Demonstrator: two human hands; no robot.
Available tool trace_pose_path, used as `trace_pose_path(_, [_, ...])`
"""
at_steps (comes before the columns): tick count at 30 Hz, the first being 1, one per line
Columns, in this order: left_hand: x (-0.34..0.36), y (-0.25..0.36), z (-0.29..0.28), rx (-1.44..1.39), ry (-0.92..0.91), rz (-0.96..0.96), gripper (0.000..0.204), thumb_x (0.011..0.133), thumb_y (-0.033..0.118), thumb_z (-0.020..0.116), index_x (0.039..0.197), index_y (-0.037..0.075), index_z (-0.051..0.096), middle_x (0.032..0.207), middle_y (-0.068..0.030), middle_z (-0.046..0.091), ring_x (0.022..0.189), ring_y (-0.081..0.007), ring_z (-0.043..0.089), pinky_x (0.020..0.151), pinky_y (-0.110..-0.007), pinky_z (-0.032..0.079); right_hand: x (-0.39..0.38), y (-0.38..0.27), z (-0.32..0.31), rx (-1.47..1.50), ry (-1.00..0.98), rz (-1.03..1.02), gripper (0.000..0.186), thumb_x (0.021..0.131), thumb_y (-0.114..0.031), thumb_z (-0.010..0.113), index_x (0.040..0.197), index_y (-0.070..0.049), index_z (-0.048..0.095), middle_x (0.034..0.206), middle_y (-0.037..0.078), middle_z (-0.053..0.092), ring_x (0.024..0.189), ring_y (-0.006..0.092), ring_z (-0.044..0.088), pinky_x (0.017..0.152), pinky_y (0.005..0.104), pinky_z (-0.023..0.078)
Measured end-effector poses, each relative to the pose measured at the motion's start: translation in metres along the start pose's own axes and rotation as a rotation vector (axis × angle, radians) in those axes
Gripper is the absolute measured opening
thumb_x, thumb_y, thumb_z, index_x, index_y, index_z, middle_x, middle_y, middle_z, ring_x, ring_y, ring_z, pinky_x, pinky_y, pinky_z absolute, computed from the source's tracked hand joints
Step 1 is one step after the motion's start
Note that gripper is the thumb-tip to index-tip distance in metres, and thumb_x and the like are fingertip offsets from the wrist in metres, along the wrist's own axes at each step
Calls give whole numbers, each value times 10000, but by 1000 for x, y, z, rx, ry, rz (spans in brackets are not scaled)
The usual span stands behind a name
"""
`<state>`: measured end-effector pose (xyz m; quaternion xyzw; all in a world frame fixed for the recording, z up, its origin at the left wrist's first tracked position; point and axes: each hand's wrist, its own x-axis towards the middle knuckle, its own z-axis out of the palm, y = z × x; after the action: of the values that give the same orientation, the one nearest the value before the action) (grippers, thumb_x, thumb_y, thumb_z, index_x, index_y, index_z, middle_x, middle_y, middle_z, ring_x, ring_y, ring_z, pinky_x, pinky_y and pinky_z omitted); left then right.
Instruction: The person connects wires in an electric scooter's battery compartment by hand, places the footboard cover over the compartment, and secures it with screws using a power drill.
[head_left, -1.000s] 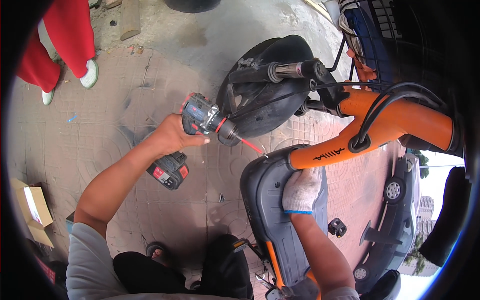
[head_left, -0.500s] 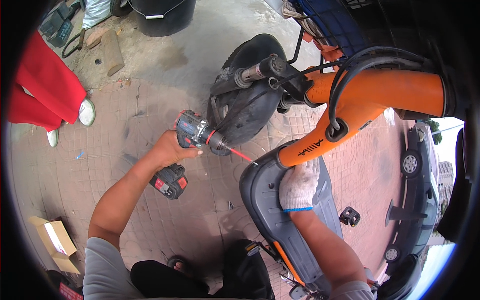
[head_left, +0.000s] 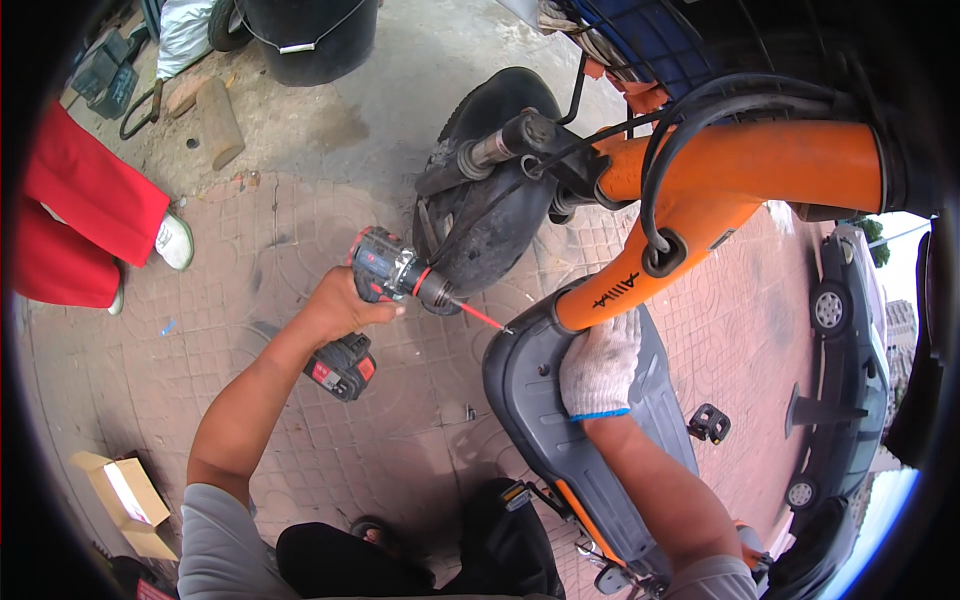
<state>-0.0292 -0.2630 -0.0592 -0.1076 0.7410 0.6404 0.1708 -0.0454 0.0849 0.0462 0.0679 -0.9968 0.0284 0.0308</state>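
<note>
My left hand (head_left: pixel 350 300) is closed on the grip of a cordless drill (head_left: pixel 390 270), black and red. Its long red bit (head_left: pixel 478 313) reaches to a small silver fastener (head_left: pixel 508 331) at the front corner of a dark grey footboard (head_left: pixel 530 400) on an electric scooter with an orange frame tube (head_left: pixel 760 170). My right hand (head_left: pixel 600 365), in a white knitted glove with a blue cuff, rests on the footboard against the tube's lower end; its fingertips are hidden under the tube. The scooter's black front wheel and fork (head_left: pixel 480 200) lie beyond the drill.
A person in red trousers (head_left: pixel 95 200) stands at the left. Behind are a black bucket (head_left: pixel 305 25) and wooden pieces (head_left: pixel 220 125). An open cardboard box (head_left: pixel 115 500) lies at lower left, a pedal (head_left: pixel 708 425) right of the footboard, a parked car (head_left: pixel 850 370) at far right.
The view has shifted, revealing more of the bucket and surroundings. The drill has moved slightly against the wheel, its bit staying at the fastener. My gloved hand stays on the footboard.
</note>
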Motion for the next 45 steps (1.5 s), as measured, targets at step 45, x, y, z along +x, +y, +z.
trace_pose_path(45, [23, 29, -8, 228, -54, 39, 280, 692, 189, 836, 875, 15, 714, 768, -38, 685, 720, -132, 588, 748, -333, 533, 0, 5, -1, -60, -36, 25, 577, 925, -63, 576, 1496, -9, 519, 1596, 246, 454, 1548, 402, 352, 1284, 535, 241])
